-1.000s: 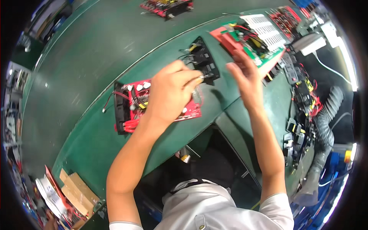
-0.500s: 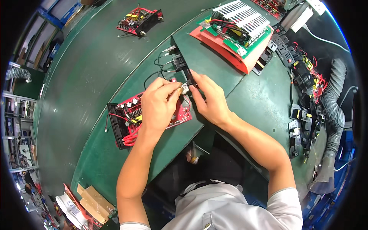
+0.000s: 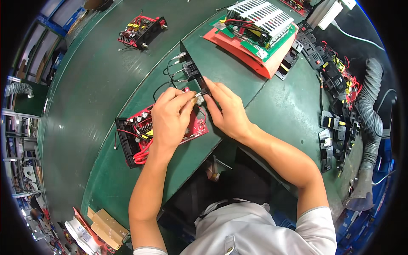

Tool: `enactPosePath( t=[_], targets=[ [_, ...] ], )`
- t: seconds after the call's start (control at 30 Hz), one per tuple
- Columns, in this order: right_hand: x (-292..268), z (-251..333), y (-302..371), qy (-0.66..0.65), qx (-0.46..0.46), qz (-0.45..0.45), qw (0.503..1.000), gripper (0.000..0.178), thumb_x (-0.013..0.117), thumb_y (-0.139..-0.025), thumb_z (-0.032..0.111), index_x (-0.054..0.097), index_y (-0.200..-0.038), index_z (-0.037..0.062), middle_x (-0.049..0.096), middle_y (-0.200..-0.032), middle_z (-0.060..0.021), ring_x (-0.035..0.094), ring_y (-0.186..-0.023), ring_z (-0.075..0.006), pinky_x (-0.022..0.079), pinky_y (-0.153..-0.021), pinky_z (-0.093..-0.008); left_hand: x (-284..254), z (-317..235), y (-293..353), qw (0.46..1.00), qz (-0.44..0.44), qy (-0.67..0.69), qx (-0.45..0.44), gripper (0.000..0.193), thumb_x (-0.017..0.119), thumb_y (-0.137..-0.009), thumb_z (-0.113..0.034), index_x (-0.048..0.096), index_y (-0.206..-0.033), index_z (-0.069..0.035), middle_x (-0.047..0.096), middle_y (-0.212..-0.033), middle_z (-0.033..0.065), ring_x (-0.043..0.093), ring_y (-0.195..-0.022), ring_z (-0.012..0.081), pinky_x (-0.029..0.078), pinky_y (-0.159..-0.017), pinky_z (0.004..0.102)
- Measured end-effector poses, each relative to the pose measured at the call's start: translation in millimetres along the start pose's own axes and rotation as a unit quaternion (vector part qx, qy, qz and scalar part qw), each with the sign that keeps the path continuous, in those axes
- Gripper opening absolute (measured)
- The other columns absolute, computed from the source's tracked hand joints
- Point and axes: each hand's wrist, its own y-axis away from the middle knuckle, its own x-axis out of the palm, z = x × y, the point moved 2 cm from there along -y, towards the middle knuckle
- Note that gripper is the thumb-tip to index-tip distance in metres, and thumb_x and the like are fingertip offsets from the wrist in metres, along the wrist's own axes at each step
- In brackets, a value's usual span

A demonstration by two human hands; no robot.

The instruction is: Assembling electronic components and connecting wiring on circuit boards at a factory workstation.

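Black panel (image 3: 196, 73) sits gripped in right fingers (image 3: 218, 92), left fingers (image 3: 184, 97) pinching a metal piece (image 3: 198, 94) beside it.

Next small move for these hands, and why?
Probably ease the small silvery metal piece toward the long, thin black panel. The left hand has it in a fingertip grip beside the panel's near end, which the right hand pinches; whether piece and panel touch is unclear.

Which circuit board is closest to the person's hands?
The red board partly hidden by the left hand, with thick red wires beside a black end panel. Other red boards and the green board under a white slotted cover lie farther off.
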Motion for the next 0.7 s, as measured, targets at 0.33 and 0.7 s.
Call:
enactPosePath(
  t=[0.33,0.7],
  targets=[
    [0.7,-0.5,-0.1,0.009,-0.007,-0.007,1.000,0.043,0.060,-0.091,-0.005,0.054,-0.134,-0.0043,0.061,-0.097,-0.0185,0.062,-0.082,-0.0340,0.051,-0.074,-0.0374,0.9,2.6,0.5,1.000,-0.002,-0.010,0.023,0.015,0.072,-0.082,-0.002,0.073,-0.096,0.000,0.065,-0.087,0.0112,0.064,-0.079,0.0291,0.051,-0.070,0.0386],
    [3.9,2.8,0.8,0.001,-0.005,-0.004,1.000,0.042,0.059,-0.092,-0.004,0.054,-0.134,-0.0034,0.060,-0.096,-0.0181,0.061,-0.081,-0.0352,0.051,-0.073,-0.0384,1.3,3.7,1.3,0.999,-0.005,-0.015,0.029,0.014,0.072,-0.082,-0.002,0.074,-0.096,-0.001,0.066,-0.088,0.0109,0.064,-0.079,0.0296,0.051,-0.070,0.0392]
  ],
)
